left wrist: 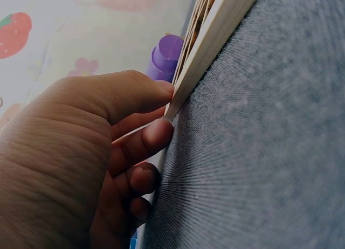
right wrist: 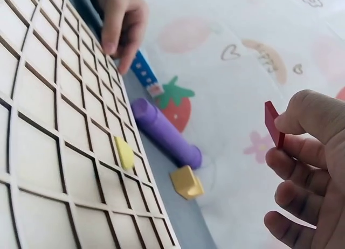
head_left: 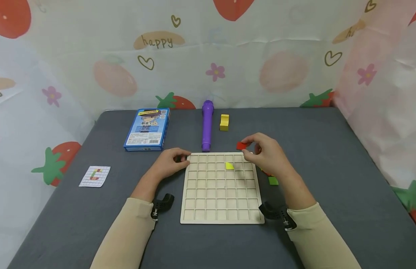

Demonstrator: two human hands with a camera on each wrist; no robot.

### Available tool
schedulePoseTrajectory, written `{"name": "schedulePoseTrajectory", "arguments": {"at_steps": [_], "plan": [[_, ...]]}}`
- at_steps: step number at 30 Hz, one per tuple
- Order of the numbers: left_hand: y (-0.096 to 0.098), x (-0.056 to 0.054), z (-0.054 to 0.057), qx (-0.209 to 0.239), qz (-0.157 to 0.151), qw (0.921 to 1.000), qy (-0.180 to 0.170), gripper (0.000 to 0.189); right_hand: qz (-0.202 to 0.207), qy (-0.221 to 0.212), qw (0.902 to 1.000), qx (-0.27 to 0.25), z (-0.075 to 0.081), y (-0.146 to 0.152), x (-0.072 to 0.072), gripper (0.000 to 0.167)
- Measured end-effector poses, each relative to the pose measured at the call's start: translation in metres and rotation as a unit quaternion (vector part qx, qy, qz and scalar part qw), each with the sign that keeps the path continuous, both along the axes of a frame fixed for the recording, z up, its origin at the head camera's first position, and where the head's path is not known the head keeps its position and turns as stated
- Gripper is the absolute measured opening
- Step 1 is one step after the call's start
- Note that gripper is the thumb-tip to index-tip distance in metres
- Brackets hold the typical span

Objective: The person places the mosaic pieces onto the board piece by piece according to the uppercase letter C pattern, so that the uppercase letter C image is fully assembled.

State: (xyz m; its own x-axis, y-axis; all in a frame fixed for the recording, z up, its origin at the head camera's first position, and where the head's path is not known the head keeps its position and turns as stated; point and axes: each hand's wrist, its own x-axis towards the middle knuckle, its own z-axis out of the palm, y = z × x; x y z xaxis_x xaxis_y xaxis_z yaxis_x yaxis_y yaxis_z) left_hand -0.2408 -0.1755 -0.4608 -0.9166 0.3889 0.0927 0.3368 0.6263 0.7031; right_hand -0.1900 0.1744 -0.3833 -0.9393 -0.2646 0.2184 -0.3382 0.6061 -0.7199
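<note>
A wooden grid board [head_left: 221,194] lies flat on the dark cloth in the middle of the table. My left hand [head_left: 169,164] grips its far left corner; in the left wrist view the thumb and a finger [left wrist: 153,136] are at the board's edge. Between thumb and fingers of my right hand [head_left: 266,153] is a thin red square tile [right wrist: 274,125], pinched by its edge and raised beyond the board's far right corner. A yellow tile [head_left: 229,166] with a slanted side sits in a cell near the far edge. Below the right hand, a green tile [head_left: 273,181] and partly hidden red pieces lie beside the board.
Behind the board, a purple tube [head_left: 206,127] and a small yellow block [head_left: 224,122] lie on the cloth. At the back left is a blue box [head_left: 147,130]. A pattern card [head_left: 95,176] rests at the left. Printed curtains [head_left: 228,45] close off the back and sides.
</note>
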Motion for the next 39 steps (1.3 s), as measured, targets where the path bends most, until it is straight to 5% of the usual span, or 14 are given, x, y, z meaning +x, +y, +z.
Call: {"name": "schedulePoseTrajectory", "arguments": {"at_steps": [15,26,39], "plan": [[-0.004,0.002,0.001,-0.001,0.003,1.0000,-0.003,0.031,0.053,-0.034,0.9961,0.062,-0.029,-0.045,-0.006,0.024],[-0.001,0.001,-0.003,0.001,0.000,1.0000,-0.001,0.031,0.063,0.023,0.9792,0.192,-0.055,-0.057,-0.007,0.022],[-0.002,-0.002,-0.002,-0.004,-0.002,1.0000,0.002,0.032,-0.010,0.051,0.9772,0.206,-0.058,-0.062,-0.002,0.017]]}}
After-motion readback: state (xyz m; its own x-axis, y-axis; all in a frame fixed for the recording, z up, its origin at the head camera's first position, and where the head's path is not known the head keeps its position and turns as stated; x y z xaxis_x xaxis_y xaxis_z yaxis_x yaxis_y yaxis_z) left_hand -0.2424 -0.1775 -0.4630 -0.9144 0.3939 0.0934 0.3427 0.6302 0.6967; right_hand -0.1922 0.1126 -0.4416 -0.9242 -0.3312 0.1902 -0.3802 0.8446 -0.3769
